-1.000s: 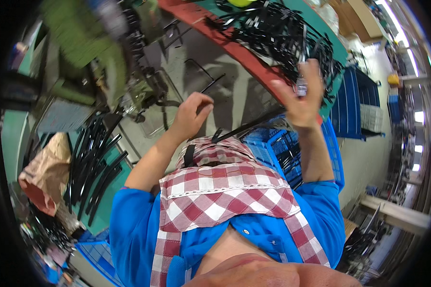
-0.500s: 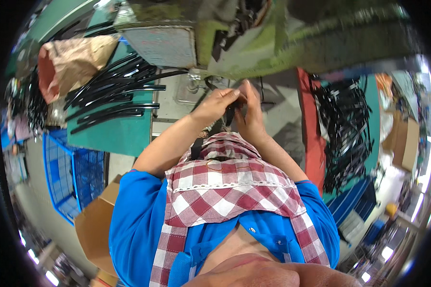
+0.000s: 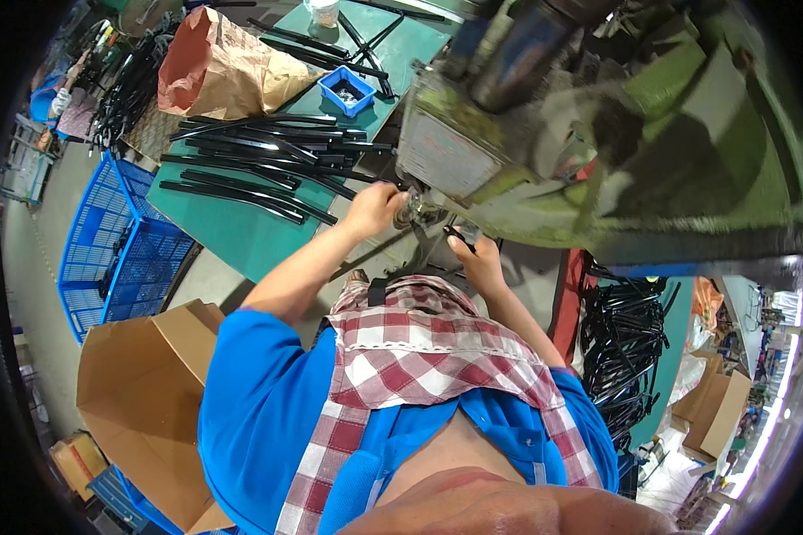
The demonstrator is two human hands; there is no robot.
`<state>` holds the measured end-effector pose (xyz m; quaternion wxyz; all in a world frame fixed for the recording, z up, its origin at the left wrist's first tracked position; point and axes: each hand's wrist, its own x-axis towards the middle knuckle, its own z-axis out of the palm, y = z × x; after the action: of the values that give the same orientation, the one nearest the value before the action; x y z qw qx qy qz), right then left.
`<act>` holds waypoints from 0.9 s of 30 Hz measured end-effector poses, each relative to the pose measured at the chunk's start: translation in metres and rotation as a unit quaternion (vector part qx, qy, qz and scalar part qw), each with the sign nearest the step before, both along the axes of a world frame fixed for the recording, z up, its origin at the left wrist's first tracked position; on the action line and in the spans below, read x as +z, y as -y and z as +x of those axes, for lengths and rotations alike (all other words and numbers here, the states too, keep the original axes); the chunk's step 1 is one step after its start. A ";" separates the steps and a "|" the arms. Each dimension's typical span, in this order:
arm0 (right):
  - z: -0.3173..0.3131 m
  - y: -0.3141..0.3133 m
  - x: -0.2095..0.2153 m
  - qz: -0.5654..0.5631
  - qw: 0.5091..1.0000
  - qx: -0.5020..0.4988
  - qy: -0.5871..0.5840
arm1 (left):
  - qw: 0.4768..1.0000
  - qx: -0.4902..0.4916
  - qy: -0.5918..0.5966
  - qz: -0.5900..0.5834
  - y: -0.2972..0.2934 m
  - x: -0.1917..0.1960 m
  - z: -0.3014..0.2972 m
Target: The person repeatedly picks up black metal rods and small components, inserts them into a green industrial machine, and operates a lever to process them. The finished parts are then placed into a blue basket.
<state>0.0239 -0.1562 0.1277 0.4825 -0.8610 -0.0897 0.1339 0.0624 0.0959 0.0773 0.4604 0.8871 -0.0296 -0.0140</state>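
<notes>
My left hand (image 3: 375, 212) is closed beside a small metal fixture (image 3: 415, 210) under the green machine (image 3: 544, 192). Whatever its fingers pinch is hidden. Farther right and slightly nearer, my right hand (image 3: 481, 264) is closed around a short visible end of a black strip (image 3: 459, 238). The rest of that piece cannot be made out against the machine. To the left of my left hand, several glossy black strips (image 3: 268, 147) lie in a loose pile on a green table (image 3: 232, 226), some reaching close to the hand.
On the green table stand a blue bin (image 3: 349, 92) with small parts and a brown paper bag (image 3: 232, 67). Blue crates (image 3: 120, 254) and an open cardboard box (image 3: 147, 383) are at left. More black strips (image 3: 620, 348) are heaped at right, beside a red edge (image 3: 569, 308).
My hands were close together before the machine; now they are apart, the left at the fixture, the right lower. The view has swung left, bringing the blue bin into sight.
</notes>
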 end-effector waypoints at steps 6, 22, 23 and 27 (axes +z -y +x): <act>-0.014 -0.025 -0.019 0.106 0.985 -0.136 -0.019 | 0.971 -0.083 0.217 0.053 -0.017 -0.014 0.125; -0.082 -0.034 0.011 -0.061 0.956 -0.288 0.022 | 0.889 -0.275 0.089 0.355 0.092 -0.055 0.241; -0.081 -0.034 0.010 -0.066 0.956 -0.284 0.011 | 0.889 -0.279 0.094 0.350 0.089 -0.048 0.239; -0.070 -0.035 0.008 -0.027 0.968 -0.250 0.004 | 0.902 -0.270 0.130 0.311 0.081 -0.044 0.236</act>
<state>-0.0463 -0.1213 0.1352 0.4764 -0.8695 0.1305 0.0077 0.2980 0.0147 0.0329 0.1317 0.9370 -0.3220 -0.0305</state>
